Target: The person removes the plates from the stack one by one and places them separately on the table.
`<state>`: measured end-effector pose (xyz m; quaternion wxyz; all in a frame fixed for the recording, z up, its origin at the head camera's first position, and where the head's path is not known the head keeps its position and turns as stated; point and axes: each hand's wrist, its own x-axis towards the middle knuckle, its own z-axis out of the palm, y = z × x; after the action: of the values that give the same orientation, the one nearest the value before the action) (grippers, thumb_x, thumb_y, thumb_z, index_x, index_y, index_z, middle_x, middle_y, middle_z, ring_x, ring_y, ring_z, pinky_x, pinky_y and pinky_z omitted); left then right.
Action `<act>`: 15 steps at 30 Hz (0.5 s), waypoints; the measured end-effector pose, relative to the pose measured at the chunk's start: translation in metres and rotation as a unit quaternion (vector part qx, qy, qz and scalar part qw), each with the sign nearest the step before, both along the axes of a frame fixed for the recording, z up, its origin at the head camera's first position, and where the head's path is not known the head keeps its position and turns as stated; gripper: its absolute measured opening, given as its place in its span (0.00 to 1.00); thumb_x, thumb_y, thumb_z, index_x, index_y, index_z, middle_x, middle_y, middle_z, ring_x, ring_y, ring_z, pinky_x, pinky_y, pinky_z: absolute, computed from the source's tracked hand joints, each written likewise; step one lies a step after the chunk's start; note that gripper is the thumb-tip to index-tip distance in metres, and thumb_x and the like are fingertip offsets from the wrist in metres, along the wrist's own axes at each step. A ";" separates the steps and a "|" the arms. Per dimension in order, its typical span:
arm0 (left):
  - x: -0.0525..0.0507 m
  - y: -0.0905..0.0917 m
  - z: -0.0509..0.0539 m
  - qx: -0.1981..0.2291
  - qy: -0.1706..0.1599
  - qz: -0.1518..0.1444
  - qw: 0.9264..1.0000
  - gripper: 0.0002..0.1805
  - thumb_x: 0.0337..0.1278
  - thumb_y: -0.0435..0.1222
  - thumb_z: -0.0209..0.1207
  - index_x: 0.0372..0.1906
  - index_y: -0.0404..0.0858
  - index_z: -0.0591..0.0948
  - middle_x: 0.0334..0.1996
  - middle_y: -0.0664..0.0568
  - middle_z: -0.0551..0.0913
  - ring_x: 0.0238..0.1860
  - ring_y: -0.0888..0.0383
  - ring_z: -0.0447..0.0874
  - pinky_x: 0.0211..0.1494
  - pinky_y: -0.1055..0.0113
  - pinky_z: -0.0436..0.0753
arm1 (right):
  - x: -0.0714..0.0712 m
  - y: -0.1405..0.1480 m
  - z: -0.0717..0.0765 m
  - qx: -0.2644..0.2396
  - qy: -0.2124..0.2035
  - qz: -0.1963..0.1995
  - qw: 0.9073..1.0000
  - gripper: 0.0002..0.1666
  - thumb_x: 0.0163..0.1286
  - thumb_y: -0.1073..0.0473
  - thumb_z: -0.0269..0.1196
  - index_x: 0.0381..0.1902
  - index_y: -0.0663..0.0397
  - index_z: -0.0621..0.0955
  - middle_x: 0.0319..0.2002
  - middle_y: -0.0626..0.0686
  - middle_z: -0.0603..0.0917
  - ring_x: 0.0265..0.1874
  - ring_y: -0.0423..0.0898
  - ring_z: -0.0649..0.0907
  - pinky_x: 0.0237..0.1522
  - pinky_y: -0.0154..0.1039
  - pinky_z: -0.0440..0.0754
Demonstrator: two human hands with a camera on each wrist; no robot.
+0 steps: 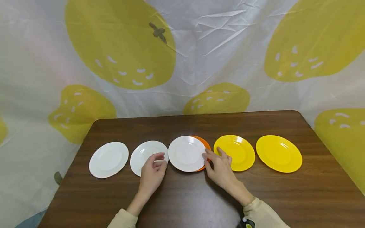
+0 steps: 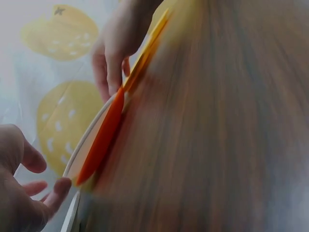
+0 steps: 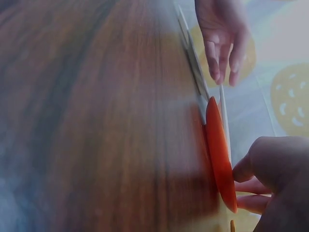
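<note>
In the head view a white plate [image 1: 186,154] at the middle of the row overlaps an orange plate [image 1: 203,144], whose right rim shows. My left hand [image 1: 153,173] holds the white plate's left rim, fingers and thumb bent around that edge. At the opposite rim, my right hand [image 1: 220,167] grips with its thumb and forefinger, while another finger reaches over a yellow plate [image 1: 242,155]. The right wrist view shows the orange plate [image 3: 219,154] beneath the white plate [image 3: 225,121], with a gap widening toward the left hand [image 3: 222,34].
Two more white plates, a near one [image 1: 139,155] and a far-left one [image 1: 109,160], lie on the brown table [image 1: 182,202]. Another yellow plate [image 1: 279,154] is at the right. A lemon-print cloth [image 1: 185,72] hangs behind the table's back edge.
</note>
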<state>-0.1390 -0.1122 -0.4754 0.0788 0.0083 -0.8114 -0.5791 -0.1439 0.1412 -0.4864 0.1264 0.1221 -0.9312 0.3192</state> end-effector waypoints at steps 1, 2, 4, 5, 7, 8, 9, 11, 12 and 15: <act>0.000 0.002 0.000 0.003 -0.004 -0.009 1.000 0.16 0.62 0.26 0.61 0.55 0.32 0.82 0.48 0.38 0.85 0.45 0.50 0.90 0.47 0.72 0.86 | 0.000 0.000 0.000 -0.001 0.001 -0.001 1.000 0.14 0.66 0.64 0.66 0.50 0.60 0.87 0.60 0.62 0.83 0.68 0.77 0.68 0.50 0.60 0.63; -0.001 0.005 0.001 0.006 -0.007 -0.017 1.000 0.17 0.62 0.27 0.61 0.56 0.32 0.81 0.48 0.38 0.86 0.45 0.49 0.90 0.47 0.71 0.86 | 0.000 0.000 0.000 -0.001 0.002 -0.001 1.000 0.14 0.66 0.64 0.67 0.49 0.60 0.87 0.60 0.62 0.83 0.67 0.76 0.69 0.50 0.59 0.63; -0.002 0.008 0.002 0.010 -0.011 -0.025 1.000 0.18 0.62 0.27 0.61 0.57 0.32 0.81 0.47 0.39 0.86 0.44 0.49 0.91 0.46 0.71 0.86 | 0.001 0.000 0.000 -0.002 0.006 -0.004 1.000 0.13 0.65 0.64 0.67 0.48 0.59 0.88 0.60 0.61 0.84 0.67 0.76 0.69 0.49 0.59 0.63; -0.002 0.009 0.003 0.011 -0.013 -0.025 1.000 0.18 0.62 0.27 0.61 0.57 0.33 0.80 0.47 0.39 0.86 0.44 0.50 0.91 0.46 0.72 0.86 | 0.001 0.000 0.000 -0.003 0.007 -0.004 1.000 0.13 0.65 0.65 0.67 0.47 0.59 0.88 0.60 0.61 0.84 0.68 0.76 0.69 0.49 0.58 0.63; -0.003 0.011 0.003 0.012 -0.019 -0.023 0.999 0.18 0.62 0.28 0.61 0.57 0.33 0.80 0.47 0.39 0.86 0.43 0.50 0.91 0.45 0.74 0.85 | 0.001 0.000 0.000 -0.007 0.008 -0.005 1.000 0.12 0.65 0.65 0.67 0.46 0.58 0.88 0.59 0.61 0.84 0.68 0.75 0.69 0.49 0.58 0.64; -0.003 0.011 0.003 0.016 -0.023 -0.023 0.999 0.19 0.62 0.28 0.61 0.58 0.33 0.80 0.47 0.39 0.85 0.42 0.50 0.91 0.44 0.74 0.85 | 0.001 0.000 -0.001 -0.007 0.009 -0.005 1.000 0.12 0.65 0.65 0.67 0.46 0.58 0.88 0.59 0.61 0.84 0.68 0.75 0.70 0.49 0.58 0.64; -0.003 0.011 0.003 0.019 -0.027 -0.023 0.999 0.18 0.63 0.28 0.60 0.58 0.33 0.79 0.47 0.39 0.85 0.41 0.51 0.90 0.44 0.74 0.85 | 0.001 0.000 -0.001 -0.008 0.009 -0.005 1.000 0.12 0.65 0.65 0.67 0.46 0.58 0.88 0.59 0.61 0.85 0.68 0.75 0.70 0.49 0.57 0.64; -0.004 0.012 0.002 0.026 -0.034 -0.027 0.999 0.18 0.63 0.28 0.60 0.58 0.33 0.79 0.46 0.38 0.85 0.39 0.52 0.90 0.42 0.72 0.86 | 0.001 0.000 -0.001 -0.008 0.009 -0.005 1.000 0.11 0.65 0.65 0.67 0.46 0.58 0.88 0.59 0.61 0.85 0.68 0.74 0.70 0.49 0.57 0.64; -0.003 0.012 0.001 0.031 -0.035 -0.030 0.998 0.18 0.64 0.27 0.59 0.58 0.32 0.78 0.46 0.38 0.84 0.37 0.52 0.90 0.41 0.71 0.86 | 0.001 0.000 -0.002 -0.008 0.009 -0.005 1.000 0.11 0.65 0.65 0.67 0.46 0.58 0.88 0.59 0.61 0.85 0.68 0.74 0.70 0.49 0.58 0.64; -0.003 0.013 -0.001 0.038 -0.033 -0.034 0.998 0.18 0.64 0.27 0.59 0.58 0.31 0.78 0.44 0.38 0.83 0.33 0.54 0.89 0.38 0.71 0.86 | 0.001 -0.001 -0.002 -0.007 0.010 -0.004 1.000 0.11 0.65 0.65 0.67 0.46 0.58 0.88 0.58 0.60 0.85 0.68 0.74 0.70 0.48 0.57 0.63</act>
<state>-0.1422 -0.0993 -0.4764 0.0314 0.0029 -0.7910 -0.6110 -0.1430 0.1405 -0.4884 0.1384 0.1205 -0.9280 0.3242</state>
